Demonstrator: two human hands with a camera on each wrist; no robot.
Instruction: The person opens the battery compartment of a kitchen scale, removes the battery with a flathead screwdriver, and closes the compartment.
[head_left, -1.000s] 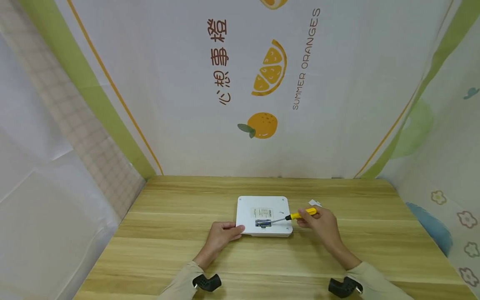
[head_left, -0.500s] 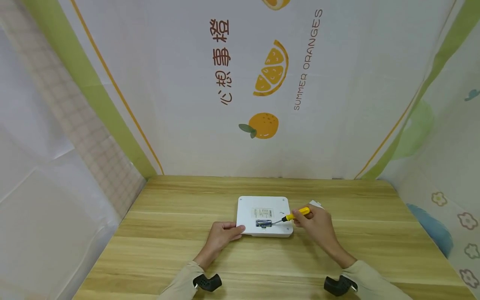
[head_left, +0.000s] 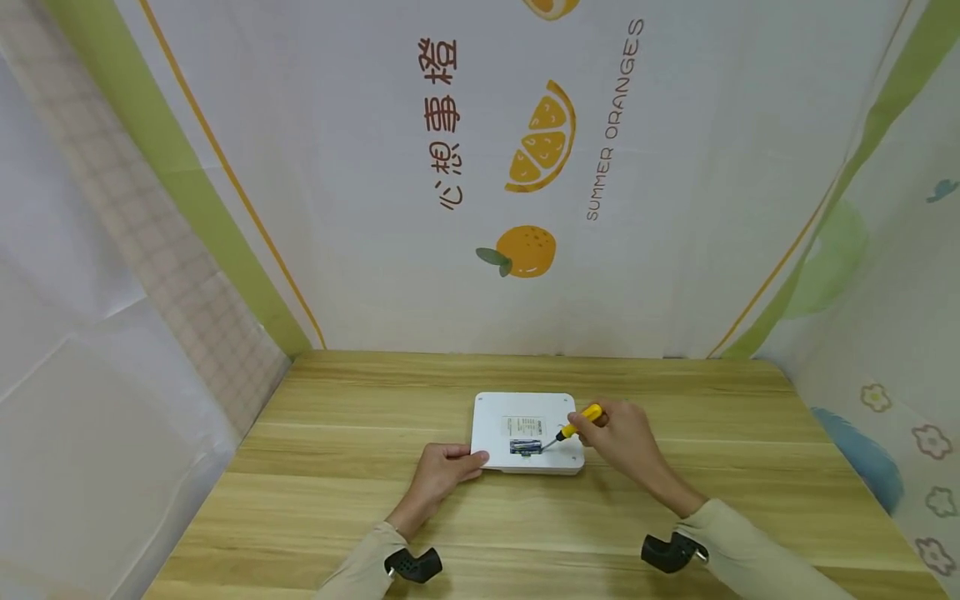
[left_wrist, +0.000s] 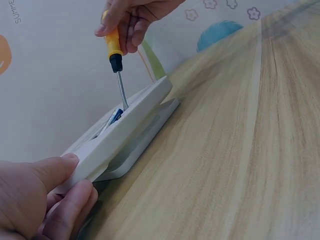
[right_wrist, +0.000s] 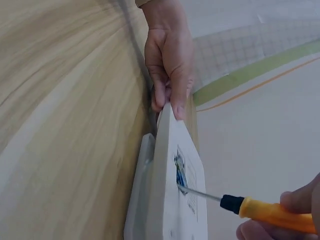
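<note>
A flat white device (head_left: 491, 417) lies with its underside up, showing a printed label and an uncovered battery slot. Silver-and-blue batteries (head_left: 525, 447) sit in that slot. My left hand (head_left: 444, 468) grips the device's near left corner, thumb on top and fingers below, as the left wrist view confirms. In my right hand (head_left: 626, 433), thumb and fingers pinch the yellow handle of a screwdriver (head_left: 576, 423). Its metal shaft (right_wrist: 202, 193) slants down, and the tip is at the right end of the batteries. Under the device's body is a second white plate (left_wrist: 142, 150).
A wooden table (head_left: 360, 417) carries everything. Behind it hangs a white curtain (head_left: 360, 250) printed with oranges, and more fabric closes off both sides. Each sleeve bears a black wrist camera mount (head_left: 416, 567).
My right hand has moved left and brought the screwdriver's handle up steeper, tip still in the battery slot. The small white piece behind that hand is now hidden. My left hand stays put.
</note>
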